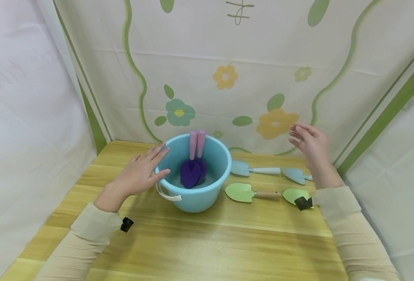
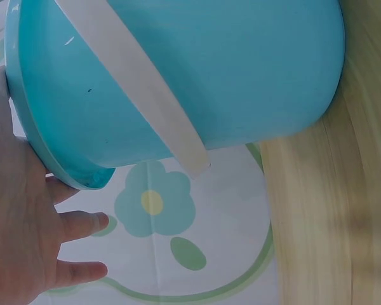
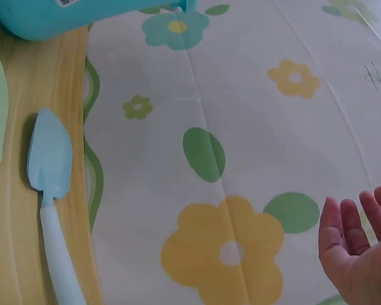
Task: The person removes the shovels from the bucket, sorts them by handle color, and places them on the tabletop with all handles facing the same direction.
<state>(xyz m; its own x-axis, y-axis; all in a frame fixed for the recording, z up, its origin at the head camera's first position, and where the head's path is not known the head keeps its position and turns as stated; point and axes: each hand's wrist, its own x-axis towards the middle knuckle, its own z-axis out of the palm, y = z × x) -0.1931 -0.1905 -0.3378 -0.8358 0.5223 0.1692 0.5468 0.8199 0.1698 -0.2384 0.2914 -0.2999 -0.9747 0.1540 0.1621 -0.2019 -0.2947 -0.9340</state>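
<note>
A light blue bucket (image 1: 196, 199) with a white handle (image 1: 169, 196) stands on the wooden table. Inside it lean two garden trowels with purple blades (image 1: 190, 173) and pink grips (image 1: 192, 145). My left hand (image 1: 141, 171) rests at the bucket's left rim, its fingers spread and fairly straight; in the left wrist view the hand (image 2: 19, 216) lies along the rim. Raised in the air above the table's right side, my right hand (image 1: 312, 144) has loosely bent fingers and holds nothing. Below and left of it lies a blue trowel (image 3: 51, 159).
Right of the bucket lie a blue trowel (image 1: 241, 168) and a green trowel (image 1: 240, 192) with a wooden grip. Farther right are another blue trowel (image 1: 294, 175) and a green one (image 1: 294, 194), partly covered by the right arm. A flower-printed cloth (image 1: 192, 78) hangs behind the table.
</note>
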